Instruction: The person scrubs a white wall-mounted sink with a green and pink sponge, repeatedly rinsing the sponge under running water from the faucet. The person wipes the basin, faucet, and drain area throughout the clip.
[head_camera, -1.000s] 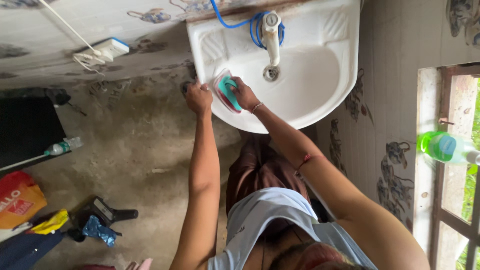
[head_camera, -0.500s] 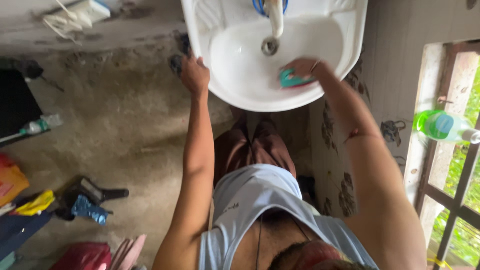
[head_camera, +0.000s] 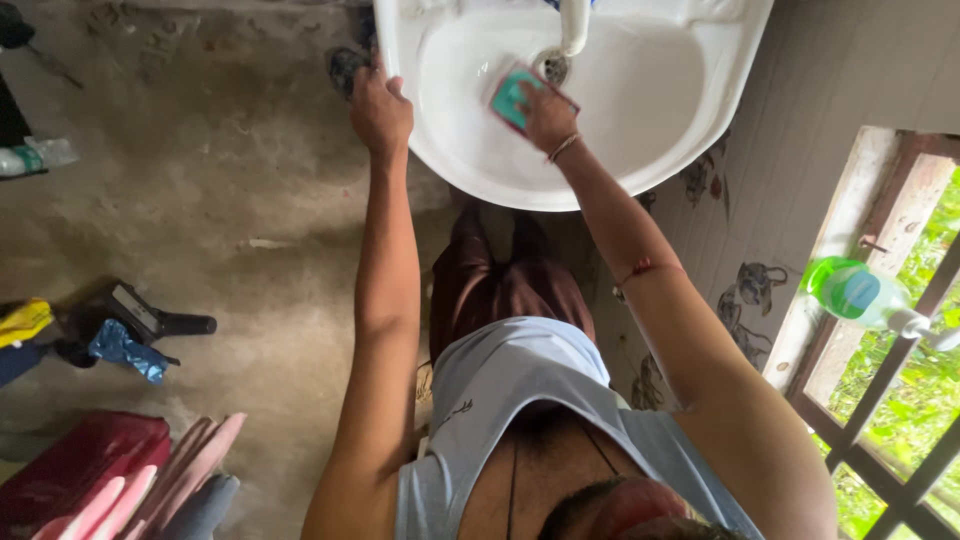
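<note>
A white wall-mounted sink (head_camera: 672, 158) fills the top of the head view. My left hand (head_camera: 379, 108) grips its left rim. My right hand (head_camera: 548, 115) is inside the basin, pressing a teal and pink sponge (head_camera: 511, 94) against the bowl just left of the drain (head_camera: 555, 67). The white tap (head_camera: 574, 22) hangs over the drain, partly cut off by the frame's top edge.
A green spray bottle (head_camera: 855, 294) lies on the window sill at right beside the barred window (head_camera: 905, 400). On the concrete floor at left lie a black tool with blue wrapping (head_camera: 130, 335), a yellow item (head_camera: 22, 320), a plastic bottle (head_camera: 30, 157) and red and pink things (head_camera: 130, 480).
My right hand slid the sponge from the basin's left side to its near right side, then back up toward the drain. The left hand stayed on the rim. The camera tilted downward.
</note>
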